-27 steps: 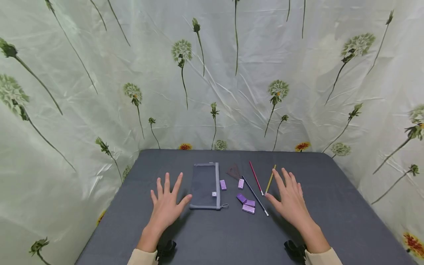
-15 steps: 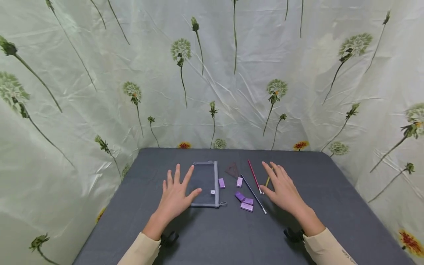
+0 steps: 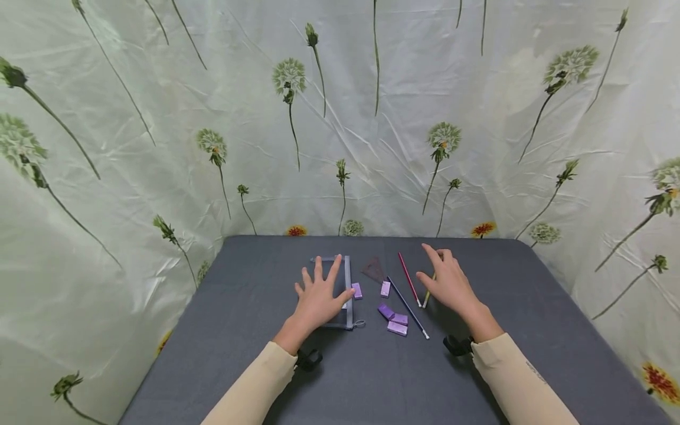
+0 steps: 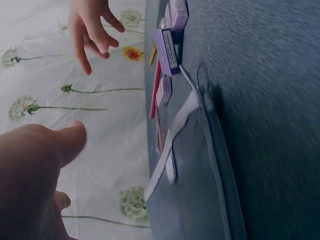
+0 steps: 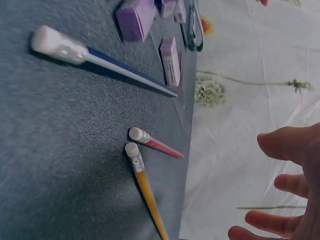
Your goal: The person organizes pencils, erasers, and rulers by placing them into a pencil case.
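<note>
My left hand point(image 3: 319, 300) hovers over a dark mesh zip pouch point(image 4: 190, 180), fingers spread, holding nothing. It covers much of the pouch in the head view. My right hand point(image 3: 450, 282) is held above a yellow pencil point(image 5: 148, 195), fingers apart and nothing between them; it hides part of that pencil in the head view. A red pencil point(image 3: 408, 277) lies just left of the yellow one. Further left is a dark blue pencil point(image 3: 408, 307) with a white eraser tip.
Several small purple erasers point(image 3: 397, 329) lie between the pouch and the blue pencil. A reddish see-through set square point(image 3: 374, 269) lies behind them. The dark grey table point(image 3: 223, 330) ends at a floral curtain point(image 3: 340, 118).
My left hand has moved right and forward, from beside the pouch to over it. My right hand has moved forward and slightly left. The pouch and pencils have stayed in place.
</note>
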